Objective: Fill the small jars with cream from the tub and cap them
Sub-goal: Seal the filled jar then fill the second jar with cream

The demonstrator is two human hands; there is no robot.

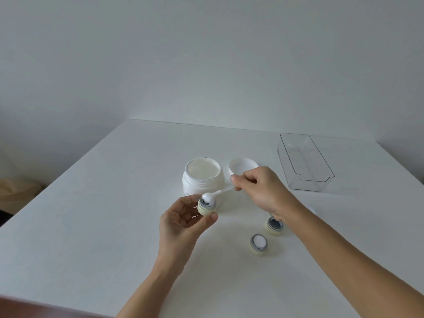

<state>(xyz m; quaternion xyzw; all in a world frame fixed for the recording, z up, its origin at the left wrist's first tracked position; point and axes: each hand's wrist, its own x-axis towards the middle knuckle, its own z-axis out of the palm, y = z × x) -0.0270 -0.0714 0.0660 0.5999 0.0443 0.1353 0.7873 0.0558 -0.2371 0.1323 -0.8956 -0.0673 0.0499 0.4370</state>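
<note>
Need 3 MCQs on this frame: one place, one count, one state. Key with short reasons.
1. Where does the clear tray stand?
A. far right of the table
B. left of the tub
C. under the left hand

2. How many small jars are in view?
A. one
B. three
C. five

3. What state is the tub in?
A. capped
B. tipped over
C. open, cream showing

Key:
1 A: the tray sits at the far right of the table, past the tub lid.
2 B: one jar in the left hand, a filled jar and an unfilled jar on the table.
3 C: the tub stands upright with its lid off beside it; the right hand holds a spoon of cream over the held jar.
</note>
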